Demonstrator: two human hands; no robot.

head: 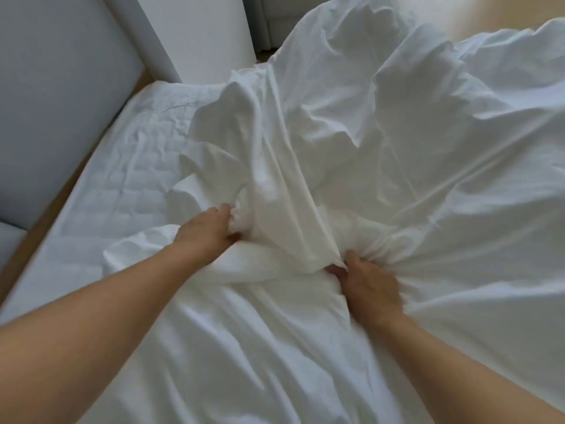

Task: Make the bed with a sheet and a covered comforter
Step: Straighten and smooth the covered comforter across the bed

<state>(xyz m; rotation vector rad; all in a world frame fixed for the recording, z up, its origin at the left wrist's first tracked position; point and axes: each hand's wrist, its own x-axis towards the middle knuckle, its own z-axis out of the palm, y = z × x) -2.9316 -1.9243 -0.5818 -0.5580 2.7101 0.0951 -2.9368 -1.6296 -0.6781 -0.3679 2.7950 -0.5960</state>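
A big white sheet [412,166] lies rumpled and billowed over most of the bed, bunched into a ridge in the middle. My left hand [204,229] grips a gathered fold of it at centre left. My right hand [368,286] clutches another bunch a little lower and to the right, with creases fanning out from the grip. The quilted white mattress [122,179] shows bare on the left side. No comforter can be told apart from the sheet.
A grey padded headboard [55,96] runs along the left, with a strip of wooden bed frame [39,228] beside the mattress. A white panel [208,35] stands at the far end. Pale floor [489,16] shows at the top right.
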